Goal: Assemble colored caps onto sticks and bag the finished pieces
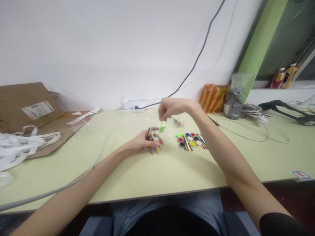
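My left hand [145, 142] is closed around a cluster of small clear round pieces [155, 139] on the table, from which thin yellow, blue and dark strips stick out. Above it my right hand [165, 109] is raised, fingers pinched on the upper end of a thin bright green strip [160, 125]. That strip runs down into the cluster, beside a green round piece [161, 129]. To the right lie several small round pieces with coloured tops [190, 139], alongside bundles of coloured strips [187, 143]. Exactly how the held pieces join is too small to tell.
A small clear bag [179, 122] of bits lies behind the round pieces. A power strip [131, 110] stands by the wall. Cardboard [31, 114] and white straps [27, 144] occupy the left. A grey cable [73, 182] crosses my left forearm. A striped bag [213, 98] stands at the back right.
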`<state>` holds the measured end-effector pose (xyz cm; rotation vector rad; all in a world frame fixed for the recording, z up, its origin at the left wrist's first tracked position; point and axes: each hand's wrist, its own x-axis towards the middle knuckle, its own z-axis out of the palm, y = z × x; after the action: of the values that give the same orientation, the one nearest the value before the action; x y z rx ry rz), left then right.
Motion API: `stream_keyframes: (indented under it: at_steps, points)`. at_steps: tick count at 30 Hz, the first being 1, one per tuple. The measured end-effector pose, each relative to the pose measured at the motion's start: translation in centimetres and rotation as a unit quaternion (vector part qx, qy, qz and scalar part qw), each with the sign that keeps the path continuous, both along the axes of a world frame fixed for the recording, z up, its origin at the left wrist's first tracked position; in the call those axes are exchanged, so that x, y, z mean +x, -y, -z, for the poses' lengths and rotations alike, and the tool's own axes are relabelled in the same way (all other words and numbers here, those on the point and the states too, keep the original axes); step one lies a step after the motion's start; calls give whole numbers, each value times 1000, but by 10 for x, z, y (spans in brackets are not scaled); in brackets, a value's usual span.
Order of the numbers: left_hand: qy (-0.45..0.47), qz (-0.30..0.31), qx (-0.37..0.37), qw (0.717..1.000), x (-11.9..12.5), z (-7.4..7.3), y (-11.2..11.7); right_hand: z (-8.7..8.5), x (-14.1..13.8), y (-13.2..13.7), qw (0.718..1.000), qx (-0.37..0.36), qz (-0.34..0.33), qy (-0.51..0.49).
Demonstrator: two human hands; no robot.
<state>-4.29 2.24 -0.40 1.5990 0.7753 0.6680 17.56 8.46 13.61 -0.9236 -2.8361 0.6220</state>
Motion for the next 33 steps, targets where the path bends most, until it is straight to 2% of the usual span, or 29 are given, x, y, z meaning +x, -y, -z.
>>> stream_keyframes:
  at_steps: [5, 9, 14, 17, 21, 23, 25, 28, 30, 33]
  points:
    - [18, -2, 12, 1000, 1, 2, -3, 5, -11, 2, 998, -36, -43, 33]
    - [23, -13, 25, 999, 1, 3, -6, 5, -10, 3, 997, -49, -57, 18]
    - [33, -4, 35, 999, 2, 2, -6, 7, -7, 1, 995, -78, -36, 57]
    - [38, -18, 30, 999, 2, 2, -4, 2, -2, 3, 999, -51, -5, 13]
    - [75, -29, -15, 997, 1, 2, -1, -12, 12, 9, 997, 25, -1, -76]
    - [94, -33, -29, 995, 2, 2, 0, -12, 19, 11, 994, 64, 6, -87]
    - [112, -42, -28, 992, 3, 3, 0, -2, 23, 12, 987, 117, 31, -107]
    - [143, -67, -5, 987, 6, 4, 0, 31, 25, 12, 957, 191, 106, -192]
    - [160, -94, 12, 983, 8, 4, -1, 57, 22, 14, 944, 166, 146, -247]
    - [166, -140, 31, 976, 10, 3, -1, 89, 15, 18, 937, 47, 167, -305]
